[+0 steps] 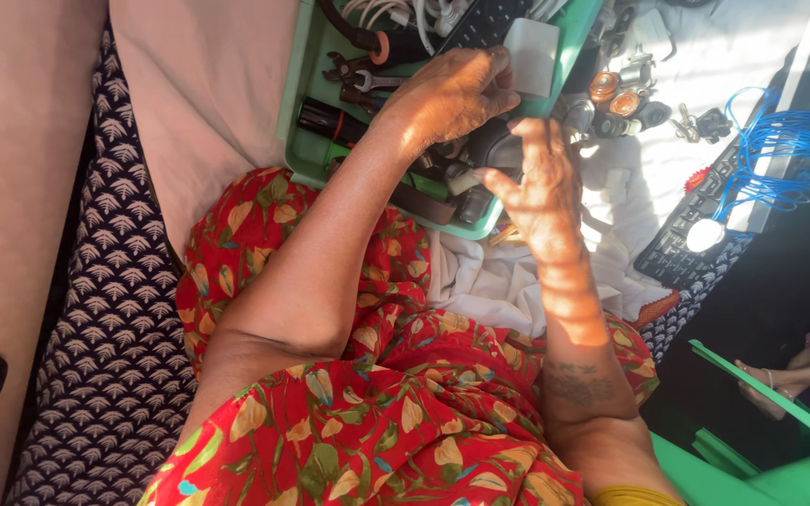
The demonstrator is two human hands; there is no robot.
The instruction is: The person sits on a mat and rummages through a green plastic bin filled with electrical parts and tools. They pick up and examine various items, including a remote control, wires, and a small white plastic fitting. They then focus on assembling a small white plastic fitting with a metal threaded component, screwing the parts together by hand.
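Head view: both hands, left hand (447, 94) pinching white square box (532, 54), right hand (541, 187) spread, over green tray (304, 141).

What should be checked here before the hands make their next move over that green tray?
1. Left hand has a hold on something: ok, its fingertips touch a white rectangular block at the tray's edge.
2. Right hand grip: cannot tell, its fingers curl by a dark part, but the contact is hidden.
3. Green tray steady: ok, it rests level on the lap and cloth.
4. Tray contents visible: not ok, wrenches and other pieces lie piled in shadow.
5. Blue cable out of the way: ok, it lies on the keyboard, apart from both hands.
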